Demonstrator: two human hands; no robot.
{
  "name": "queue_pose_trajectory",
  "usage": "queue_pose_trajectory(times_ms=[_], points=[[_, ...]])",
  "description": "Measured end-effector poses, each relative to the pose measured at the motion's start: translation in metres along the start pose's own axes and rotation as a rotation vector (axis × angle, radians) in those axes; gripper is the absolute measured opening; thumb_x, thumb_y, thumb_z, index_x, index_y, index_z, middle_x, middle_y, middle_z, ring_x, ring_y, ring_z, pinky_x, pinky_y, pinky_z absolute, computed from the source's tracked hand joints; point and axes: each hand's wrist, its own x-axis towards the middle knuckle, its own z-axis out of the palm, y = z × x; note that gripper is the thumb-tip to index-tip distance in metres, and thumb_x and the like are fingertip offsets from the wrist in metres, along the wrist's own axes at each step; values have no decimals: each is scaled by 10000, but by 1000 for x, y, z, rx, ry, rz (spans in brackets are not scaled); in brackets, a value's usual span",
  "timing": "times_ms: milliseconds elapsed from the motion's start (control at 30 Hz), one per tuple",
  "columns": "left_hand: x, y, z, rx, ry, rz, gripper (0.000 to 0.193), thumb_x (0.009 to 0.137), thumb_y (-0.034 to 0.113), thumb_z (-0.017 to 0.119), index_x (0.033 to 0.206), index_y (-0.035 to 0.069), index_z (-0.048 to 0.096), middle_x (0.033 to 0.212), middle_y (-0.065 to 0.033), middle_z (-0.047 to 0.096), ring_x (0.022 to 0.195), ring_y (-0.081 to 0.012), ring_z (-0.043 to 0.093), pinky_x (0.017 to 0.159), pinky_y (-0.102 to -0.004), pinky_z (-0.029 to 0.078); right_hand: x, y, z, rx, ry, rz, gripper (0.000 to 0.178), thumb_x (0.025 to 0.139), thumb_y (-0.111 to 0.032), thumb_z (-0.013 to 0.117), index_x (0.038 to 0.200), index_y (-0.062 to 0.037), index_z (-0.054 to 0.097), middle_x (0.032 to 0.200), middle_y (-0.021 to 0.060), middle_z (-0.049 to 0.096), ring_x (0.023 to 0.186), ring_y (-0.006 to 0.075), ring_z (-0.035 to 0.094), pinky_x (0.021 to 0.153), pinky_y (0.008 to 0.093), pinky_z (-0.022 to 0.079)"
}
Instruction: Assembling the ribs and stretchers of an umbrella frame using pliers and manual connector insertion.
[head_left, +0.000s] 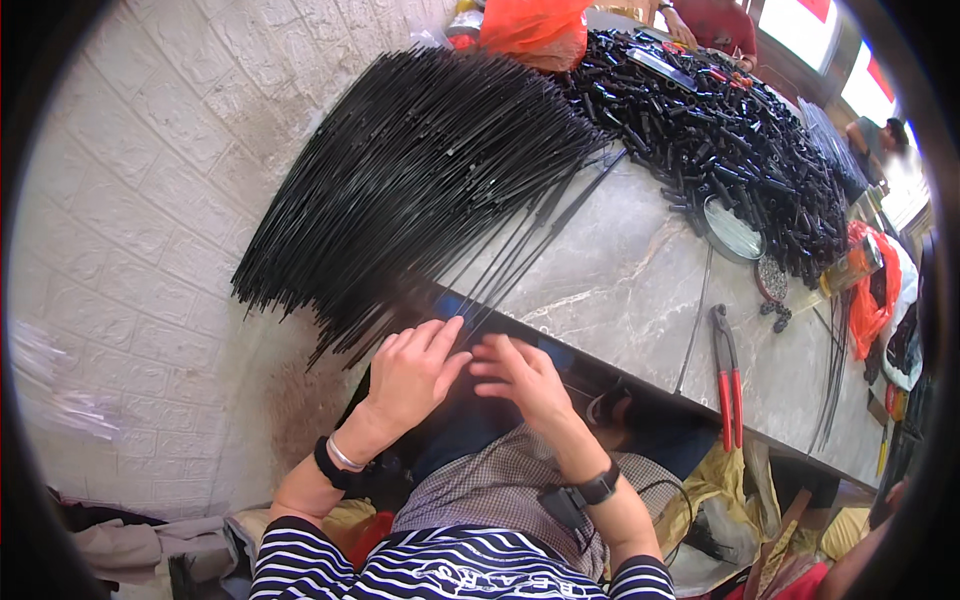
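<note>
My left hand (412, 368) is at the table's near edge, fingers stretched forward and thumb apart from them. Its fingertips are at the near ends of a few thin black rods (515, 255) lying slantwise over the edge; whether they touch is unclear. Beside it, my right hand (528, 382) has its fingers loosely extended toward the left hand, with nothing visible in it. A large heap of long thin black rods (420, 170) lies just beyond, at the left, its ends overhanging the edge.
Short black tubular parts (700, 140) are piled across the far table. A shallow dish (735, 230) of clear pieces, red-handled pliers (728, 380) and a red plastic bag (870, 300) are on the grey marbled tabletop (620, 290). A white brick-patterned wall (150, 220) borders the left; people sit beyond.
</note>
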Motion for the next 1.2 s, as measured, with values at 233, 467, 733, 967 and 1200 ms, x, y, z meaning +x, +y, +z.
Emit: queue_pose_trajectory(times_ms=[233, 467, 733, 967, 1200], points=[[-17, -12, -9, -168, 66, -73, 244, 809, 135, 694, 1010, 0, 667, 1162, -143, 623, 939, -301, 642, 767, -377, 531, 36, 7, 37, -33, 80, -40, 390, 898, -381, 652, 1007, -6, 638, 901, 27, 620, 780, 92, 612, 617, 257, 558], [-18, -13, -12, -191, 95, -38, 215, 801, 124, 701, 969, -8, 674, 1125, -137, 636, 915, -295, 642, 759, -371, 528, 37, 4, 37, 2, 114, -93, 228, 889, -246, 677, 924, -23, 646, 830, 43, 662, 674, 103, 643, 547, 223, 534], [-15, -12, -7, -233, 74, -77, 170, 814, 113, 684, 944, 3, 686, 971, -135, 685, 871, -297, 655, 745, -370, 531, 35, 2, 31, -28, 107, -93, 183, 902, -209, 647, 907, -26, 648, 824, 54, 676, 708, 118, 651, 579, 236, 523], [-16, -15, -5, -192, 74, -61, 154, 826, 101, 662, 943, 4, 689, 968, -134, 688, 854, -293, 657, 735, -367, 531, 28, 1, 27, -3, 106, -79, 169, 897, -218, 651, 896, -49, 664, 805, 23, 671, 680, 85, 625, 571, 231, 505], [-9, -10, -14, -185, 68, -64, 215, 819, 116, 675, 1003, 7, 664, 1003, -118, 663, 881, -294, 636, 738, -368, 523, 16, -2, 16, -15, 124, -56, 178, 904, -222, 628, 949, -53, 664, 788, 3, 634, 659, 75, 591, 571, 229, 501]])
